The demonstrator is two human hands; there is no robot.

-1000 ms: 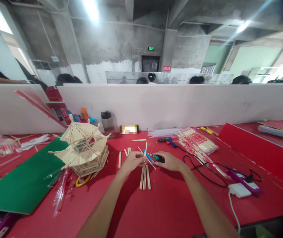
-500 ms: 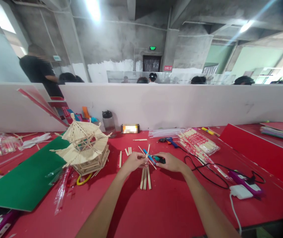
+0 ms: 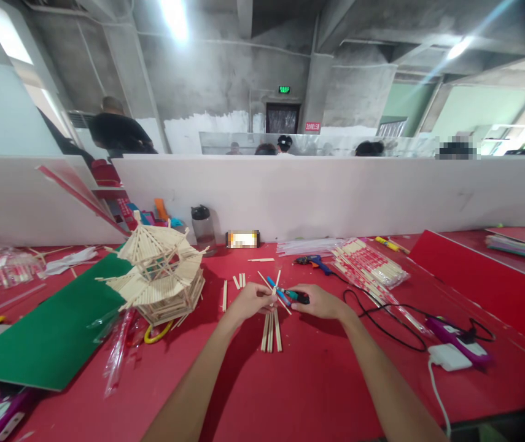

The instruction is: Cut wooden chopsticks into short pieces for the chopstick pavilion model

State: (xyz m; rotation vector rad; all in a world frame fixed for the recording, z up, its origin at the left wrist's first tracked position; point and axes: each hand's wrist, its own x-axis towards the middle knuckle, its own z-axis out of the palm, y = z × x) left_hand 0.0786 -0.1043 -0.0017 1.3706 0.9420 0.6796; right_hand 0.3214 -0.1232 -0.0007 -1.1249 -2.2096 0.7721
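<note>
My left hand (image 3: 253, 301) pinches a thin wooden stick (image 3: 277, 280) that points up and away, over the middle of the red table. My right hand (image 3: 320, 301) is wrapped round a teal-and-black-handled tool that looks like cutting pliers (image 3: 299, 297), its front end close to the stick. A slim blue object (image 3: 271, 282) lies by the fingertips; its kind is unclear. Just below the hands several cut sticks (image 3: 270, 334) lie in a loose fan. More short sticks (image 3: 225, 296) are left of my left hand.
A pagoda-like stick model (image 3: 154, 276) stands at left beside a green board (image 3: 45, 331). A bottle (image 3: 203, 227) is behind. A blue glue gun (image 3: 312, 263), bagged sticks (image 3: 368, 264), a black cable (image 3: 382, 334) and a purple device (image 3: 460, 337) lie at right.
Both hands stay nearly in place, with the plier-like tool still close to the stick. Behind the partition, the person in black at far left has moved right.
</note>
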